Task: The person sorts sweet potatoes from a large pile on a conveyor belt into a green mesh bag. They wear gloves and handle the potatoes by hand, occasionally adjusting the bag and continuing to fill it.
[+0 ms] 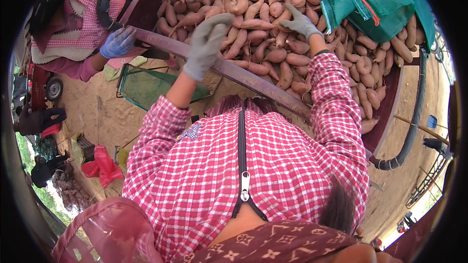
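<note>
A large heap of sweet potatoes (256,33) fills a metal bin before me. My left hand (209,45), in a grey glove, is raised over the bin's near metal rim (256,82). Its fingers are bent, and whether anything is inside them cannot be told. Over the heap, my right hand (301,22), gloved in grey too, has thumb and forefinger spread above the sweet potatoes, with nothing seen in its grasp.
A co-worker (78,25) in blue gloves stands at the left, one hand on a sweet potato, the other at the rim's corner. Green mesh (380,3) covers the heap's right part. A green mesh-covered frame (157,86) is below the rim. A black hose (416,117) curves at the right.
</note>
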The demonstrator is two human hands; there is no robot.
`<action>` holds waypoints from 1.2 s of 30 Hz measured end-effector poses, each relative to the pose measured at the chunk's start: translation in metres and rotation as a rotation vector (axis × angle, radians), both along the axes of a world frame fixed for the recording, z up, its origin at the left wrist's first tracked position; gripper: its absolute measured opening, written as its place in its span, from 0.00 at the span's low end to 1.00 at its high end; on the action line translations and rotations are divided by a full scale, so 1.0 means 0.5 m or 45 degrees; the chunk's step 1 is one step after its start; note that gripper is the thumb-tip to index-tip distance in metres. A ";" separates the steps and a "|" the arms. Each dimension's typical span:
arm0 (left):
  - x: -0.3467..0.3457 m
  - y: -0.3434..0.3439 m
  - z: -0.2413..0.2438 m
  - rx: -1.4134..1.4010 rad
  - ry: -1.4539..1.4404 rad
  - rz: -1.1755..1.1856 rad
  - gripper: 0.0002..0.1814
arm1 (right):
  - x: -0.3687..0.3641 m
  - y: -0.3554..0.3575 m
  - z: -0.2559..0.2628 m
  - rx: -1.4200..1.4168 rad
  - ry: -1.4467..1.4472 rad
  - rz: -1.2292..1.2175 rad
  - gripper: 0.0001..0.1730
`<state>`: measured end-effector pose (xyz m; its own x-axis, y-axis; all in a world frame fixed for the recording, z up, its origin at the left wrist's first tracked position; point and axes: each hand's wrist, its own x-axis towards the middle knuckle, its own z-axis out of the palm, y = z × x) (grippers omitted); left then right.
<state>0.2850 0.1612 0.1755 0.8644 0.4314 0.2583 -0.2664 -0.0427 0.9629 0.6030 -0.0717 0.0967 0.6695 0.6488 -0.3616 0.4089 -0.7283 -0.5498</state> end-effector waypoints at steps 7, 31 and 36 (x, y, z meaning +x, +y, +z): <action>0.052 -0.091 -0.072 -0.149 0.441 -0.329 0.19 | -0.096 0.020 0.009 0.275 -0.272 0.213 0.47; 0.076 -0.005 -0.006 -0.088 0.229 -0.509 0.43 | -0.319 0.099 0.213 0.906 -0.114 0.262 0.29; 0.006 0.149 -0.010 -0.387 0.436 -0.632 0.41 | -0.354 0.201 0.274 0.960 0.605 0.180 0.30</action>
<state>0.2878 0.2358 0.1706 0.9903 -0.0281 -0.1359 0.1381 0.2925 0.9462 0.4260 0.0288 0.2340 0.4541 0.8906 -0.0248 0.0748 -0.0659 -0.9950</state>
